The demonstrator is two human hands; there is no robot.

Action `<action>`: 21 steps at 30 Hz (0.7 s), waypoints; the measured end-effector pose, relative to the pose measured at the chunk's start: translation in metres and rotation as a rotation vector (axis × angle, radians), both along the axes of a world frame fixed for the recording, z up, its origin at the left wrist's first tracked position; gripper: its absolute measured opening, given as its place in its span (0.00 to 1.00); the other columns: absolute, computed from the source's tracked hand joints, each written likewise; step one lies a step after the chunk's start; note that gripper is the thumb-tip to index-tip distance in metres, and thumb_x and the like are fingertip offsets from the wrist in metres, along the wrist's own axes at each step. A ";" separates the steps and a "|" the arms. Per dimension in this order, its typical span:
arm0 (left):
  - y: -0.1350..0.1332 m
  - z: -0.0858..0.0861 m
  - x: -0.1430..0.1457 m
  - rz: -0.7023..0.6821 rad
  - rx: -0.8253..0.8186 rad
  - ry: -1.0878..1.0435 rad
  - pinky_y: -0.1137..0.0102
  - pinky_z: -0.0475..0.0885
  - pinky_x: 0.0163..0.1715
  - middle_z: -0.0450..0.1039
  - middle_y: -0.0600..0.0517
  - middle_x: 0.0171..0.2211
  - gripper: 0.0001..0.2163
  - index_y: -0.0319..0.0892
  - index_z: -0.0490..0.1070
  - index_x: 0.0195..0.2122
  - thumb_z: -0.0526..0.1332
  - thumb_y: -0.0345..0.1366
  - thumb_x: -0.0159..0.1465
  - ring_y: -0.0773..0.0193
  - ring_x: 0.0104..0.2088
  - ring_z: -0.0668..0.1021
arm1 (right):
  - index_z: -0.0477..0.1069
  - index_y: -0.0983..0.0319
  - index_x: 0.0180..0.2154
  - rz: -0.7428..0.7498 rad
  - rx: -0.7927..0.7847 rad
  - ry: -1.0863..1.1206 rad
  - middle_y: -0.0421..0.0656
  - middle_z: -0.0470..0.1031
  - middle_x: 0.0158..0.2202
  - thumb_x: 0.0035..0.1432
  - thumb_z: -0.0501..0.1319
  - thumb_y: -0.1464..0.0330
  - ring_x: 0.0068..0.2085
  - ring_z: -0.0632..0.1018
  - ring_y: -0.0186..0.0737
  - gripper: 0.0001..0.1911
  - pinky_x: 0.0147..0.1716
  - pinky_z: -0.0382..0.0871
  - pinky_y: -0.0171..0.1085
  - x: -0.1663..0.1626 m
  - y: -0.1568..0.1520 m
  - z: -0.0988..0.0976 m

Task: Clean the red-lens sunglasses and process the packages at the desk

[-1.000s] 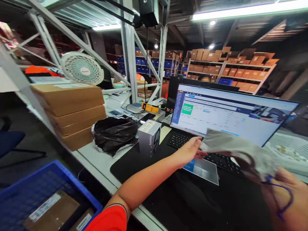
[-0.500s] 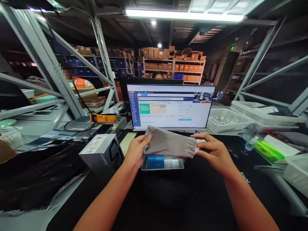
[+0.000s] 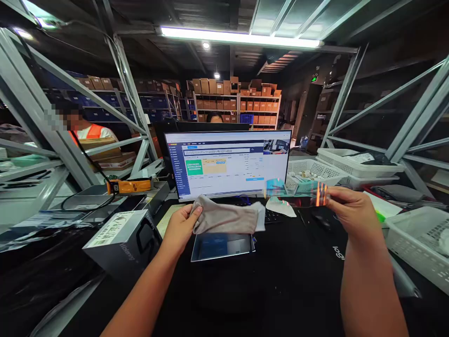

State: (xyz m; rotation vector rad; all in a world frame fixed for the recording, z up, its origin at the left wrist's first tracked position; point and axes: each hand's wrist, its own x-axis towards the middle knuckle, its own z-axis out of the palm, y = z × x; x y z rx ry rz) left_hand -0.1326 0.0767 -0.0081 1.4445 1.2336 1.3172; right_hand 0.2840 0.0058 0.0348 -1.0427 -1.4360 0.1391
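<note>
My left hand [image 3: 180, 226] grips the closed end of a grey cloth pouch [image 3: 226, 218], held just above a flat grey lid or card [image 3: 220, 246] on the black desk mat [image 3: 280, 290]. My right hand [image 3: 354, 210] holds a pair of sunglasses with iridescent mirrored lenses [image 3: 298, 193], out of the pouch and off to its right, in front of the monitor [image 3: 228, 161]. A white tag or cloth [image 3: 280, 207] hangs below the glasses.
A grey product box [image 3: 122, 238] lies left of my left hand, with black plastic bags [image 3: 35, 276] beyond it. White baskets [image 3: 419, 243] stand at the right. An orange scanner [image 3: 129, 186] sits at the left. A person in an orange vest [image 3: 84, 130] works behind the rack.
My head turned from the left side of the bench to face the monitor. My right hand drew the sunglasses out of the pouch and moved right; my left hand kept hold of the pouch.
</note>
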 end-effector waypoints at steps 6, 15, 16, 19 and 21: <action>-0.009 -0.011 -0.001 0.088 0.085 0.695 0.57 0.72 0.47 0.80 0.43 0.41 0.16 0.42 0.77 0.42 0.70 0.39 0.52 0.43 0.48 0.79 | 0.84 0.54 0.32 -0.032 0.029 -0.005 0.41 0.84 0.33 0.48 0.73 0.63 0.37 0.83 0.45 0.06 0.40 0.78 0.42 0.001 0.002 0.001; -0.061 0.006 0.027 -0.188 0.514 0.581 0.53 0.63 0.66 0.57 0.43 0.70 0.49 0.52 0.47 0.71 0.75 0.37 0.53 0.49 0.66 0.67 | 0.83 0.57 0.29 0.362 -0.143 -0.060 0.41 0.82 0.29 0.51 0.71 0.67 0.31 0.80 0.39 0.01 0.32 0.74 0.35 -0.080 0.013 -0.013; -0.065 0.007 0.029 -0.230 0.474 0.534 0.55 0.66 0.64 0.60 0.44 0.68 0.48 0.52 0.50 0.70 0.75 0.35 0.52 0.50 0.63 0.71 | 0.83 0.57 0.29 0.404 -0.160 -0.060 0.41 0.82 0.28 0.51 0.71 0.67 0.31 0.79 0.38 0.02 0.31 0.73 0.35 -0.089 0.014 -0.016; -0.069 0.010 0.029 -0.253 0.409 0.470 0.61 0.73 0.57 0.74 0.48 0.57 0.31 0.48 0.67 0.60 0.69 0.28 0.55 0.57 0.51 0.79 | 0.83 0.57 0.31 0.510 -0.215 -0.054 0.42 0.82 0.31 0.53 0.71 0.65 0.32 0.80 0.39 0.04 0.33 0.73 0.36 -0.103 0.015 -0.024; -0.070 0.012 0.029 -0.220 0.423 0.482 0.64 0.74 0.52 0.78 0.51 0.48 0.23 0.46 0.73 0.53 0.65 0.24 0.55 0.60 0.46 0.80 | 0.83 0.57 0.32 0.542 -0.237 -0.052 0.43 0.82 0.31 0.53 0.71 0.63 0.33 0.80 0.39 0.05 0.33 0.73 0.36 -0.105 0.015 -0.026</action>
